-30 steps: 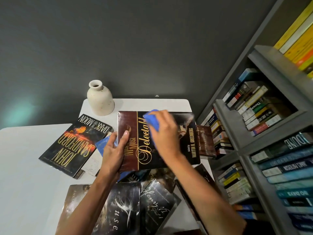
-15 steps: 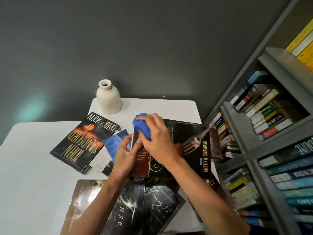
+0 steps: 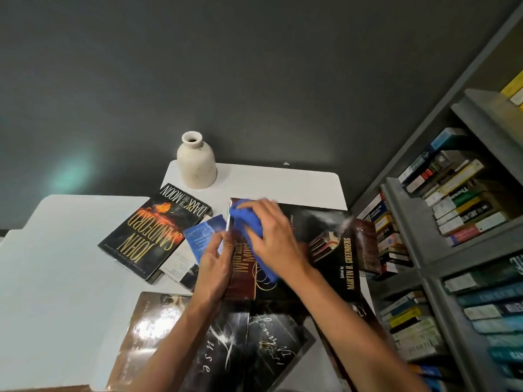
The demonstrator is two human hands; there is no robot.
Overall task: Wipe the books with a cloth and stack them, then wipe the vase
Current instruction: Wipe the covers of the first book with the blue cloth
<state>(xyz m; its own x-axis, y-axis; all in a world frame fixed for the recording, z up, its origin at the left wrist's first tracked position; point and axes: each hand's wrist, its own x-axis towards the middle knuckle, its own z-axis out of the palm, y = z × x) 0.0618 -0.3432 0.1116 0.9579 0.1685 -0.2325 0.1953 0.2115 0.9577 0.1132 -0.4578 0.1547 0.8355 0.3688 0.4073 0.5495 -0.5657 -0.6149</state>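
Nearest me, several glossy dark books [image 3: 226, 349] lie overlapping at the near edge of the white counter [image 3: 283, 182]. Just beyond, the left hand [image 3: 215, 264] has its grip closed on the left edge of a maroon-and-black hardback book [image 3: 325, 250] lying flat. The right hand [image 3: 274, 239] has its grip bunched round a blue cloth [image 3: 246, 222], pressing it onto that cover's far left corner. A black paperback [image 3: 152, 230] lies to the left. Farthest off, a cream ceramic vase [image 3: 196, 162] stands upright by the wall, apart from the books.

I saw a gray bookshelf [image 3: 410, 222] on my right, crammed with paperbacks [image 3: 458, 193]; a dark wall [image 3: 254, 66] stood behind the white table [image 3: 56, 264].
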